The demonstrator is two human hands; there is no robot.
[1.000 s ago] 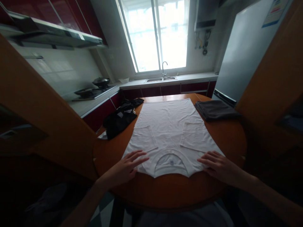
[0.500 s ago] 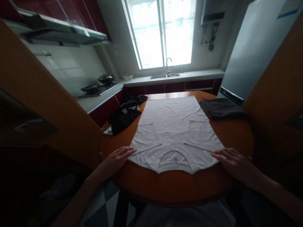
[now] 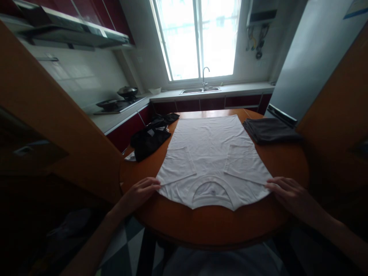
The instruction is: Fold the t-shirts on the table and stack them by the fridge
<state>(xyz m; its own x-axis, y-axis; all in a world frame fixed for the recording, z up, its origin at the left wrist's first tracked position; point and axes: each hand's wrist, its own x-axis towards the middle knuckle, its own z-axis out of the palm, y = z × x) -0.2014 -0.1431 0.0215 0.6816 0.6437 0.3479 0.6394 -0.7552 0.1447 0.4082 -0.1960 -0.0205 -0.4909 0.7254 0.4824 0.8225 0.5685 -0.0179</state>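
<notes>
A white T-shirt (image 3: 211, 149) lies flat with its round neckline toward me and both short sleeves folded inward over the body. At its left shoulder corner, my left hand (image 3: 143, 190) pinches the fabric edge between thumb and fingers. My right hand (image 3: 287, 191) grips the opposite shoulder corner in the same way. Between the two hands, a small label shows inside the collar. Under the shirt is a round wooden table (image 3: 212, 230).
Crumpled black clothing (image 3: 152, 142) lies at the table's left, and a folded dark grey cloth (image 3: 271, 130) at its right. Beyond are a counter with a sink (image 3: 198, 91), a stove with a wok (image 3: 127, 92), and a tall fridge (image 3: 299, 57) at right.
Both hands have shifted slightly outward, from resting over the shirt's shoulder corners to pinching their edges. The shirt lies almost unchanged; the view has moved a little.
</notes>
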